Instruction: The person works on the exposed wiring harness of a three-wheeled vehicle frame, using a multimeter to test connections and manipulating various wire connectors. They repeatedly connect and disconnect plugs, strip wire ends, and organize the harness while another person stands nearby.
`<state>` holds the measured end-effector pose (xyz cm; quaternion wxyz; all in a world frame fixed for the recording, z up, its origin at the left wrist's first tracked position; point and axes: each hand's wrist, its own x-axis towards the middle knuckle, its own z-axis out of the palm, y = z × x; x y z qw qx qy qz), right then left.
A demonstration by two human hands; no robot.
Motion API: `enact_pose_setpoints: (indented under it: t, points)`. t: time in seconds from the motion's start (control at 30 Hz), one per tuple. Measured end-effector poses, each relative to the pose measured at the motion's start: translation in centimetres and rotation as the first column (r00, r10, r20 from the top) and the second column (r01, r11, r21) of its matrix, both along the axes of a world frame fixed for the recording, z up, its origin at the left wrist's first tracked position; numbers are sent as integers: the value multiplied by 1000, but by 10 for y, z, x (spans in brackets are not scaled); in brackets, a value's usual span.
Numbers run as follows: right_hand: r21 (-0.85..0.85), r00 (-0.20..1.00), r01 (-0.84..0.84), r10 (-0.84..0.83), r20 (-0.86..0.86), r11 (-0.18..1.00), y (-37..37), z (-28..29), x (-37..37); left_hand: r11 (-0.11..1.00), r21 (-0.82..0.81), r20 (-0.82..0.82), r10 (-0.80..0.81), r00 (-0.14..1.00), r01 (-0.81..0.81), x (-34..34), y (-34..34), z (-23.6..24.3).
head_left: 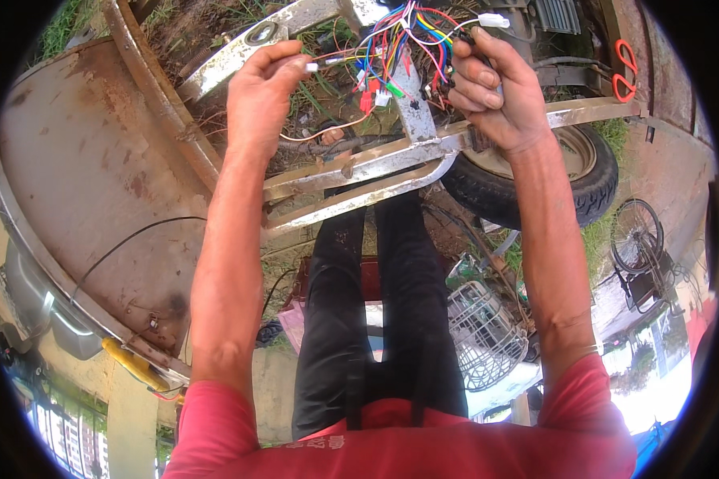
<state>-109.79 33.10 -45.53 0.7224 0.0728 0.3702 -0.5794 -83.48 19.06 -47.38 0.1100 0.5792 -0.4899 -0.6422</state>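
Observation:
A bundle of thin coloured wires hangs over the metal frame between my two hands. Pinched between the thumb and fingers of my left hand is a small white connector, with thin wires running from it toward the bundle. My right hand is closed on wires at the bundle's right side, its fingers curled; the exact grip is partly hidden. Just above that hand a larger white connector sticks out. Red connectors and a green connector dangle from the wires' lower ends.
Worn silver-painted frame bars cross in front of my legs. Beside them are a black tyre at right and a rusty metal panel at left. Orange looped handles rest on the right bar. A wire basket sits lower down.

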Motion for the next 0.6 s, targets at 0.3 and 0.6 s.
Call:
enact_pose_setpoints:
  t: [0.3,0.6]
  points:
    - [-19,998,-9,10,59,1000,-2,-5,-4,851,-114,247,-476,844,513,-39,18,-17]
    - [-21,999,-19,20,40,1000,-1,-7,-12,915,284,-177,-243,954,286,-34,11,-33]
